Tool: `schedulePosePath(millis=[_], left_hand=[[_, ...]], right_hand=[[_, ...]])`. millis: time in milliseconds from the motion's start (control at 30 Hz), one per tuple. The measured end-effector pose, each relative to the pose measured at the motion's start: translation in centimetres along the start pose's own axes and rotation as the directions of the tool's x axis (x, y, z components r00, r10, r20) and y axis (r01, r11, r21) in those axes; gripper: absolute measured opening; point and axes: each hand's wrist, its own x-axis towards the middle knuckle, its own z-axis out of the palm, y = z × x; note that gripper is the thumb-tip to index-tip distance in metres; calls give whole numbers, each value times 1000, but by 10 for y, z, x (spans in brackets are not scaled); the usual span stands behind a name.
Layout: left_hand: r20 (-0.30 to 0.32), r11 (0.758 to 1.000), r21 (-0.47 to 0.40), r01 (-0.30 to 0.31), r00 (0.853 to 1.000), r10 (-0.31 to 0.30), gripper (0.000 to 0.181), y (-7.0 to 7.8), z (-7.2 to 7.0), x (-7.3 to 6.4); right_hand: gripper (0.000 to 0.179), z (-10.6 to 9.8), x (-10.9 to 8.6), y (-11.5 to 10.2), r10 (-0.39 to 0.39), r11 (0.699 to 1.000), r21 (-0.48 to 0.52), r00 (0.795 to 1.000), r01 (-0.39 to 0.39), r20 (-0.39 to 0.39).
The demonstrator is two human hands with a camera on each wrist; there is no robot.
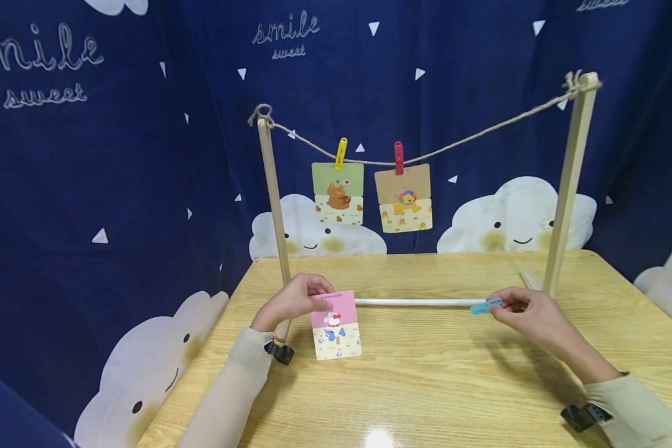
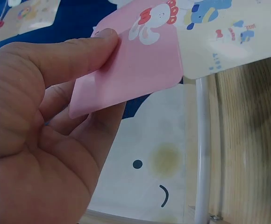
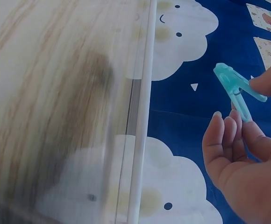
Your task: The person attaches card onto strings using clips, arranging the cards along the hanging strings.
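My left hand [image 1: 298, 300] pinches the top of a pink and cream card [image 1: 336, 326] with a white rabbit on it, thumb in front and fingers behind. In the left wrist view the pink half [image 2: 145, 60] lies between thumb and fingers. A light blue clothespin [image 1: 486, 306] is in my right hand [image 1: 537, 317], held by thumb and fingers at its handle end. Up on the rope [image 1: 481, 132] hang a green bear card [image 1: 338, 193] under a yellow clothespin [image 1: 341, 154] and a tan lion card [image 1: 404, 199] under a red clothespin [image 1: 399, 158].
Two wooden posts, the left post [image 1: 274, 205] and the right post [image 1: 572, 186], carry the rope above the wooden table [image 1: 414, 386]. A white rod [image 1: 420, 302] runs low between them, behind both hands. A dark blue curtain [image 1: 117, 186] with clouds stands behind.
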Motion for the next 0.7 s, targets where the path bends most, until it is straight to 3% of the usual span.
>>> schedulePosePath(millis=[300,700], left_hand=[[0,1000,-13,-24,1000,24,17,4,1,0],[-22,1000,7,-24,999,24,14,15,3,-1]], right_hand=[[30,-1,0,0,-9,1000,-29,1000,9,3],[24,-1,-1,1,-71,997,5,997,71,-15]])
